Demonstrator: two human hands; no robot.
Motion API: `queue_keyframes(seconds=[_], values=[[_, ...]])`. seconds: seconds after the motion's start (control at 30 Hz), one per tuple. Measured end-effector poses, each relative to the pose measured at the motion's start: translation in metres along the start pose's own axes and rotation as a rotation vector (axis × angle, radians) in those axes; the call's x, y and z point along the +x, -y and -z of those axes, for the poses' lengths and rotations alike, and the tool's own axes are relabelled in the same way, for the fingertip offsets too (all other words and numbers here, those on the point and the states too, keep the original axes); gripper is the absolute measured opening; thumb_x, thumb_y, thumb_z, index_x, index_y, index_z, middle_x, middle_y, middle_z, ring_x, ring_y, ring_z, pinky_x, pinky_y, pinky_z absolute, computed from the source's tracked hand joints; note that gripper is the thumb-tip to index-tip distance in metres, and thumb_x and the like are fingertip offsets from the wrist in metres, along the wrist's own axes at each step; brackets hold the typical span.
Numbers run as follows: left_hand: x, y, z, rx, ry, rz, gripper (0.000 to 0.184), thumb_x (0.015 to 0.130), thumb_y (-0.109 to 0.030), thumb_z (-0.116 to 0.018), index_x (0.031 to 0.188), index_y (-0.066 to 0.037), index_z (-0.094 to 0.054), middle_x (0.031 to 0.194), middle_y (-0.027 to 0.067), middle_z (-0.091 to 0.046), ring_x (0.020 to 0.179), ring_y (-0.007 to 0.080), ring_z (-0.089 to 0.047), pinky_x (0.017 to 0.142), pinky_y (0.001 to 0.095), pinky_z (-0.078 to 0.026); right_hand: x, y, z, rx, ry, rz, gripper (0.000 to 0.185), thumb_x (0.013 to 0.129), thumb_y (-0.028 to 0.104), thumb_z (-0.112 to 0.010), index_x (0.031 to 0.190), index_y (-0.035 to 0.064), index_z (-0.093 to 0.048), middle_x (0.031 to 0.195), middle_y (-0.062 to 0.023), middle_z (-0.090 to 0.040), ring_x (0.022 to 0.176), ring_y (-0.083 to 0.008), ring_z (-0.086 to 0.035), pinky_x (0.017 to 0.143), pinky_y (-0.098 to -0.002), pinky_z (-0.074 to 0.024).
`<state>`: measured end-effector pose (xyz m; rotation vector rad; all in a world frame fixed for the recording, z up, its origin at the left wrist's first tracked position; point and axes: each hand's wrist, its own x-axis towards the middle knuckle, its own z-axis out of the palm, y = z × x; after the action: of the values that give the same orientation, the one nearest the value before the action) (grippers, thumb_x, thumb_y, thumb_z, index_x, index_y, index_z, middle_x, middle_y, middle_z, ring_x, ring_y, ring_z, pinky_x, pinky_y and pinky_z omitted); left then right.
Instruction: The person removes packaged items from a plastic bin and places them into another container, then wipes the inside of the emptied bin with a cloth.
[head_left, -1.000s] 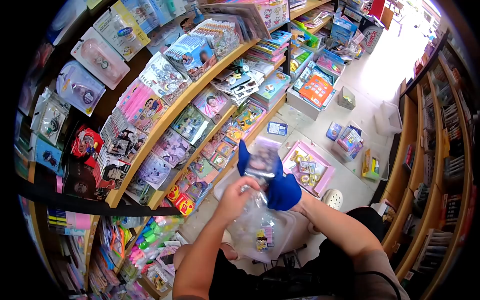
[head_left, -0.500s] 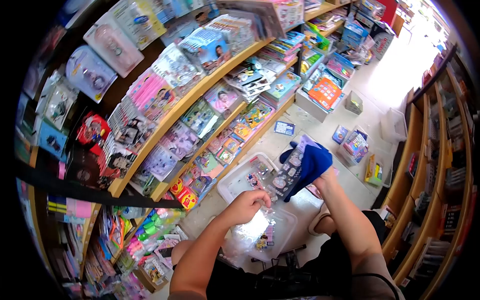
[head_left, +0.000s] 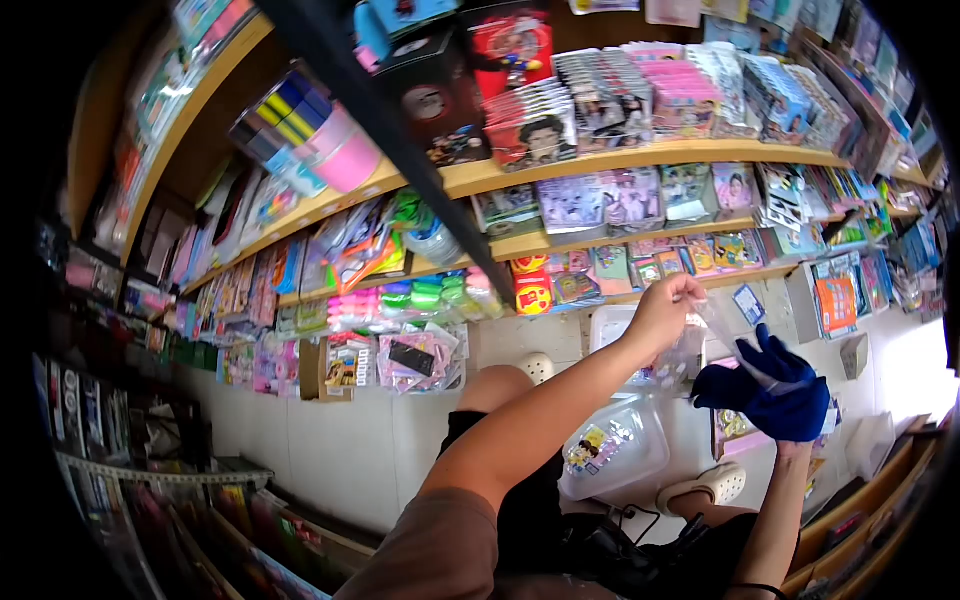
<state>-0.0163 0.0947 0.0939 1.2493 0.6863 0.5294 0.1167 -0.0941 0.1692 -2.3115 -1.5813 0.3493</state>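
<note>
My left hand (head_left: 668,312) is bare and closed, its fingertips pinching thin clear plastic film (head_left: 712,322). The film stretches down and right to my right hand (head_left: 768,395), which wears a dark blue glove. Some of the gloved fingers point outward, while the film passes into the gap between them and appears gripped there. Under my left hand a white plastic tub (head_left: 610,324) stands partly hidden. Nearer to me is a translucent tub (head_left: 640,445) with small cartoon-printed packets (head_left: 596,447) in it.
Shelves (head_left: 650,157) of cards, booklets and packets run along the far side. A pink-edged box (head_left: 738,435) lies beneath the gloved hand. A blue card (head_left: 748,304) lies on the floor. To the left stands a clear bin of packets (head_left: 420,358); wooden shelving (head_left: 860,510) is at lower right.
The view has swung left. The dark patterned packet at my gloved hand is no longer visible there; clear film now stretches between my hands. My left hand has lifted away from the tubs.
</note>
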Motion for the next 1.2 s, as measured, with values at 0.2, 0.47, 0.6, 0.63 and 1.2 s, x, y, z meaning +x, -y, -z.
queue_keyframes(seconds=[0.2,0.47,0.6,0.63,1.2], values=[[-0.027,-0.05,0.079,-0.254,-0.284,-0.184,0.015,0.081,0.003,-0.049,0.088,-0.005,-0.06,0.086,0.0025,-0.06,0.082,0.0115,-0.055,0.075,0.0242,-0.044,-0.029,-0.082,-0.071,2.053,0.165,0.013,0.042,0.094,0.034,-0.04,0.126,0.0077,-0.046,0.129,-0.0116,-0.049,0.118,-0.025,-0.046,0.103,-0.037,-0.0342],[-0.172,0.014,0.306,-0.302,-0.837,-0.192,0.02,0.081,-0.002,-0.055,0.1,-0.005,-0.059,0.098,0.0053,-0.061,0.089,0.0161,-0.058,0.073,0.0277,-0.047,-0.042,-0.112,-0.121,2.058,0.099,0.024,0.06,0.094,0.045,-0.028,0.131,-0.0011,-0.038,0.128,-0.018,-0.046,0.114,-0.0294,-0.046,0.1,-0.0406,-0.0367],[-0.278,0.121,0.415,-0.502,-1.189,-0.036,0.021,0.081,0.002,-0.053,0.099,-0.009,-0.057,0.094,0.008,-0.061,0.081,0.0193,-0.061,0.064,0.0325,-0.052,-0.047,-0.051,-0.096,1.92,0.118,-0.144,0.057,0.097,0.04,-0.025,0.129,-0.0051,-0.038,0.121,-0.016,-0.051,0.107,-0.0249,-0.049,0.097,-0.0354,-0.0402],[-0.303,0.137,0.43,-0.536,-1.22,-0.042,0.023,0.082,0.003,-0.052,0.099,-0.01,-0.057,0.092,0.0092,-0.062,0.076,0.0212,-0.062,0.061,0.0328,-0.053,-0.047,-0.042,-0.096,1.918,0.108,-0.217,0.059,0.097,0.041,-0.025,0.13,-0.0056,-0.036,0.123,-0.0162,-0.05,0.108,-0.0254,-0.05,0.097,-0.0358,-0.0403],[-0.261,0.243,0.563,-0.252,-1.348,-0.037,0.036,0.082,0.0,-0.056,0.117,-0.008,-0.052,0.1,0.0069,-0.058,0.084,0.0167,-0.058,0.074,0.0301,-0.05,-0.069,-0.023,-0.12,1.836,-0.066,-0.425,0.048,0.097,0.038,-0.03,0.129,0.0042,-0.042,0.126,-0.014,-0.051,0.114,-0.029,-0.05,0.097,-0.0453,-0.0417]])
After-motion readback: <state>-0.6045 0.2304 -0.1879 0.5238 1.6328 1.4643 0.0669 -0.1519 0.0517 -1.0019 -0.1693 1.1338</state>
